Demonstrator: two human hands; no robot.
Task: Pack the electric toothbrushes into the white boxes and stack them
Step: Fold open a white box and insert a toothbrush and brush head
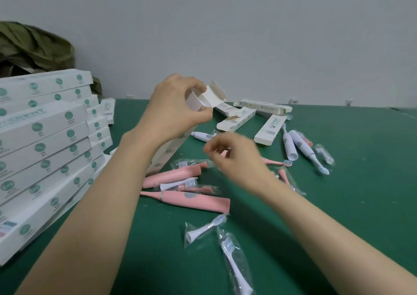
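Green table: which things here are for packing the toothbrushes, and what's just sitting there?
For the job: open white cardboard box in the left hand; pink electric toothbrush handles; white electric toothbrushes; bagged white brush heads; empty white boxes; stacked white boxes.
Just lying about: crumpled olive-green cloth behind the stack.

The left forearm [101, 204] and right forearm [334, 229] are bare, uncovered from the lower edge of the frame to the wrists. The left grip [178, 105] is a bare hand; the right grip [237, 159], also a bare hand, is smeared by motion blur.
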